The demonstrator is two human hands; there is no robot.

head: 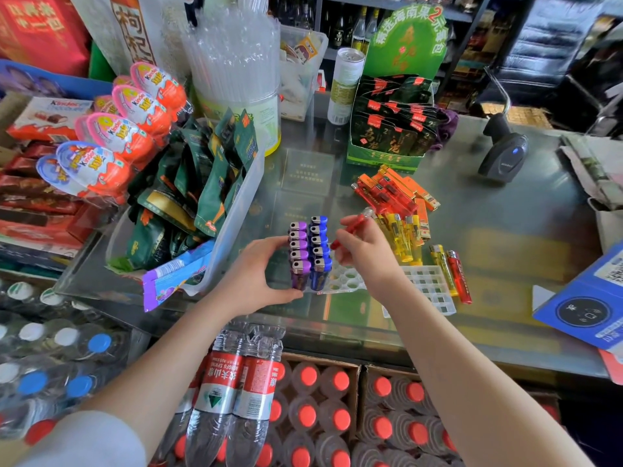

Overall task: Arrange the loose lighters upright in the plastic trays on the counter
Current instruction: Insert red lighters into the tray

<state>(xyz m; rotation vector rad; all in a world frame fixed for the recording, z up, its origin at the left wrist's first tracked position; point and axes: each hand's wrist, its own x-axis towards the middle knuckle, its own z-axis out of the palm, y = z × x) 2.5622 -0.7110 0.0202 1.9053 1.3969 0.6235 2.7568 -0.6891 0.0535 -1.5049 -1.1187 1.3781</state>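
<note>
Ten upright lighters, five purple [299, 251] and five blue [320, 247], fill two rows of the clear round-holed plastic tray [347, 281]; its other holes, the square-celled tray [428, 286] and the loose red, orange and yellow lighters [397, 210] on the glass table [488, 230] remain. The left hand [259, 274] grips the tray's left side, while the right hand [364, 244] pinches a translucent red lighter [350, 229], tilted, just above the vacant holes.
</note>
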